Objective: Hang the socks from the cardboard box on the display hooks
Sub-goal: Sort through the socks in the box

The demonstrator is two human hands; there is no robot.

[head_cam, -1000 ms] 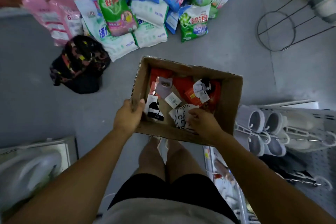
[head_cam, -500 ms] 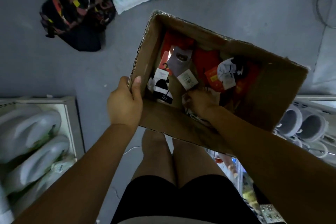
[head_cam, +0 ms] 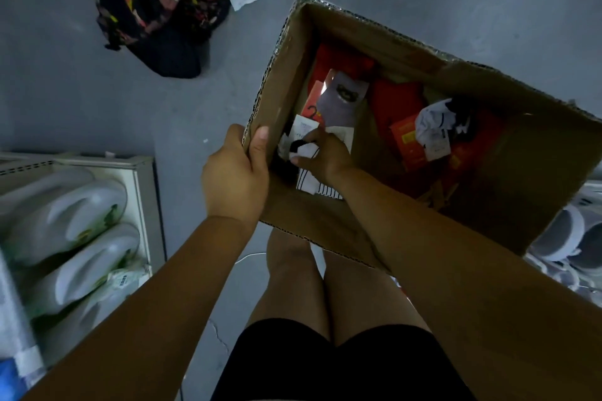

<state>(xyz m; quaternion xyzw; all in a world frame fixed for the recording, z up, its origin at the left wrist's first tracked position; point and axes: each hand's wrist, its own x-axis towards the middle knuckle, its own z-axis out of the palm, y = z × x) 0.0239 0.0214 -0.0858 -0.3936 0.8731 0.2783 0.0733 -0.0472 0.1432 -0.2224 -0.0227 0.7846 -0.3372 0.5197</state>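
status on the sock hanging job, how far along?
Done: no hung socks in view. In hand: left hand grips the rim of the cardboard box, right hand pinches a black-and-white sock inside it. Left: grey sock, red packs and a white bundle lie in the box, all to be hung.

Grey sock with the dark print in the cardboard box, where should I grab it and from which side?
Probably pinch the grey sock at its right long edge, coming straight down through the open top of the cardboard box. It lies flat and uncovered on the pile; its left edge is close to the box wall, and its near end is crowded by the right hand.
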